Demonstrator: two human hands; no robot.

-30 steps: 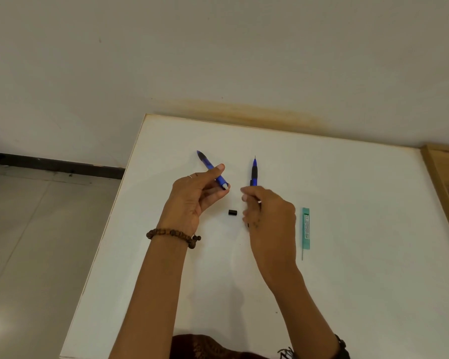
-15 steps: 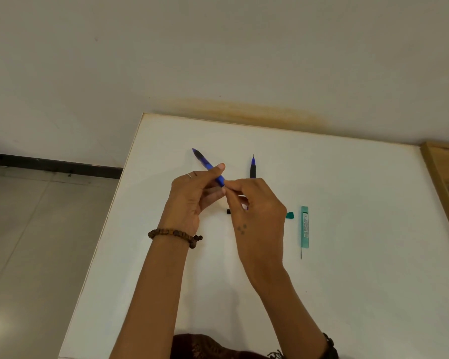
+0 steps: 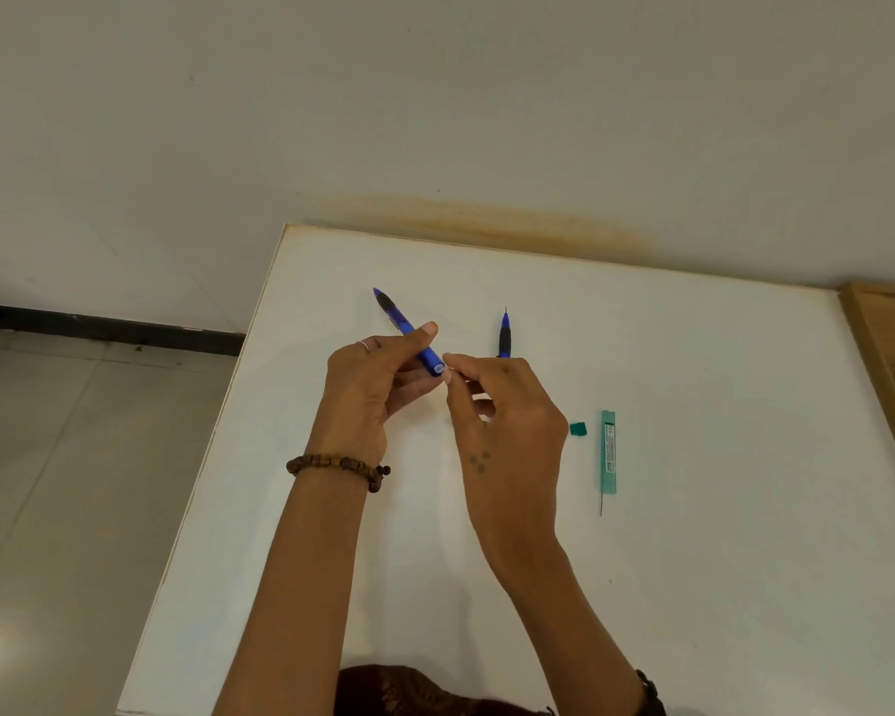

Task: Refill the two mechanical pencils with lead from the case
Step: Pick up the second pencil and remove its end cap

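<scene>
The right hand (image 3: pixel 507 421), having moved over from the worktop (image 3: pixel 693 560), is now pinching something unseen at the open rear end of the blue mechanical pencil (image 3: pixel 409 330). The left hand (image 3: pixel 368 390) is gripping that barrel, so lead loading is judged under way.

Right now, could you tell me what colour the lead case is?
Teal green lead case, clearest in the head view.

Looks like a plain room at home: white table (image 3: pixel 693 586) under the hands, bare wall (image 3: pixel 435 95) beyond, tiled floor (image 3: pixel 73 483) left.

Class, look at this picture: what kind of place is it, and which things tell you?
Probably an indoor room: a white table against a plain wall, a tiled floor alongside.
</scene>
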